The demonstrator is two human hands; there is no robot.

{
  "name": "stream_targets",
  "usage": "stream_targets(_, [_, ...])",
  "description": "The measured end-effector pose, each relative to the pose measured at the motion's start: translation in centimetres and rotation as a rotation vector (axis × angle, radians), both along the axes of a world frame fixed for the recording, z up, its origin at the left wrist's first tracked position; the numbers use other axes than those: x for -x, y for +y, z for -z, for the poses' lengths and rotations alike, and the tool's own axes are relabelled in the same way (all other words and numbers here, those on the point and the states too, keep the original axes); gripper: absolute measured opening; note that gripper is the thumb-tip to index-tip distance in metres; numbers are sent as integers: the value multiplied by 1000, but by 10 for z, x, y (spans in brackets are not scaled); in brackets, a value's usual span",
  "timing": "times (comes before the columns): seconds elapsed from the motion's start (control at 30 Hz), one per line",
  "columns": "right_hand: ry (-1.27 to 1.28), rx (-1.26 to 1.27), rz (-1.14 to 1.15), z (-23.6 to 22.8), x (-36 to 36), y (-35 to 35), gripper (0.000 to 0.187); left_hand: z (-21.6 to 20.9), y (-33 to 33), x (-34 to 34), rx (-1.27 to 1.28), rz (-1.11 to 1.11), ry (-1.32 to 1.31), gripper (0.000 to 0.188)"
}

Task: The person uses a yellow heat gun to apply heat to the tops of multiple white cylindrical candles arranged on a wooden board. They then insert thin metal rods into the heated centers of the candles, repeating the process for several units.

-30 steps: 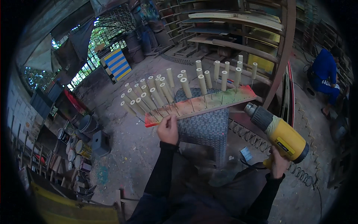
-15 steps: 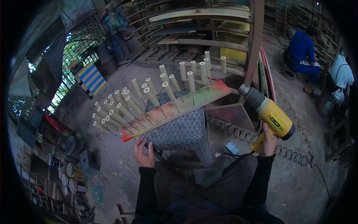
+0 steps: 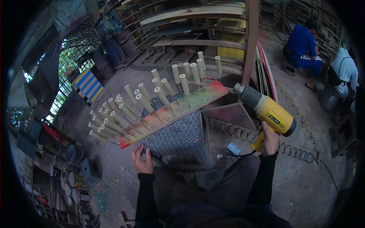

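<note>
Handle of yellow heat gun [image 3: 273, 114] is clamped in R hand [image 3: 269, 140], nozzle just beside R end of board [image 3: 178, 110]. Can't tell if it's on; if hot, a wrist drift might scorch that painted end. L hand [image 3: 142, 159] has thumb & fingers parted, by board's lower L edge; contact unclear. Board lies slantwise on woven grey stool [image 3: 182, 140], both ends jutting past it, so a knock on either could tip it. Pale hollow cylinders [image 3: 162, 96] sit up on thin rods [image 3: 188, 102], L ones look tilted & crowded; a jolt might bump them together. Black cord [image 3: 243, 154] runs nr R knee; could snag & tug the gun.
</note>
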State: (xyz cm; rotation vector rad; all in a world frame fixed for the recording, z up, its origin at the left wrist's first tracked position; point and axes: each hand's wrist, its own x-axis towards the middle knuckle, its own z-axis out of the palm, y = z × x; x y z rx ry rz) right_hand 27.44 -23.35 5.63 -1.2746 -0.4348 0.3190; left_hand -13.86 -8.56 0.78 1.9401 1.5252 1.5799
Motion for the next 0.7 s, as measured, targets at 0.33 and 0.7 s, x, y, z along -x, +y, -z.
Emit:
stream_targets(0.33, [40, 71, -62, -2, 16, -8, 27, 2, -1, 0, 19, -11, -15, 25])
stream_targets(0.7, [-54, 29, -127, 2, 32, -12, 20, 0, -4, -5, 12, -27, -30, 26])
